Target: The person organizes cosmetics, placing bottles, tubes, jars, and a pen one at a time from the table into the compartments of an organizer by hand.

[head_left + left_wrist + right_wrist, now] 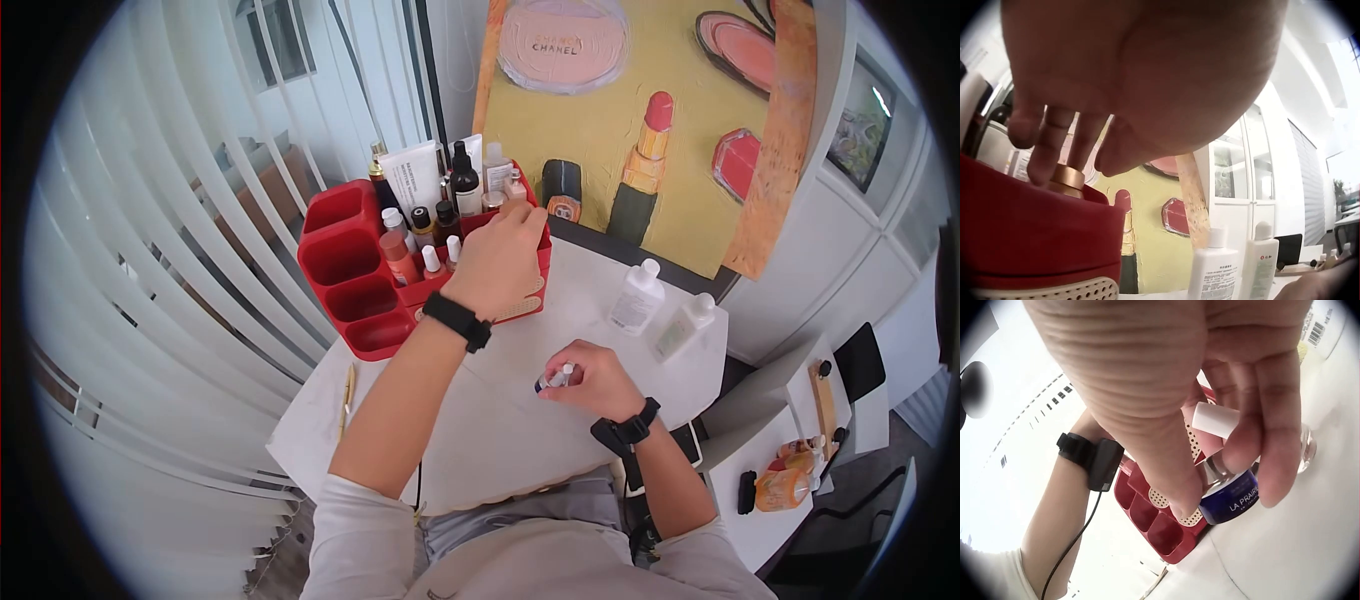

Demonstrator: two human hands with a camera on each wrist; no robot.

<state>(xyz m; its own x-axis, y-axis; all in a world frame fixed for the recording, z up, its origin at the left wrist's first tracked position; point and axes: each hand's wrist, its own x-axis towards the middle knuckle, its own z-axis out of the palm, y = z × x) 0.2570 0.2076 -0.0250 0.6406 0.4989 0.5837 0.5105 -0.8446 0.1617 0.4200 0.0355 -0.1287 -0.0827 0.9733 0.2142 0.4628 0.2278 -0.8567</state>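
In the head view, my left hand [500,255] reaches over the right end of a red organizer [365,268]. Its fingers point down beside a gold-capped item [1070,177] in the left wrist view, the thumb apart from that cap; whether a fingertip touches it is unclear. Above the white table, my right hand [598,382] pinches a small dark blue bottle [1230,501] with a silver neck, tilted. A white cap [1215,419] and clear glass [1307,450] also show among its fingers; which piece the cap belongs to is hard to tell.
Two white bottles [637,298] [685,327] stand right of the organizer on the table [480,420]. Tubes and bottles [410,180] fill its back compartments; several left ones hold nothing. A gold pen [347,392] lies at the left, and a cosmetics painting [600,130] stands behind.
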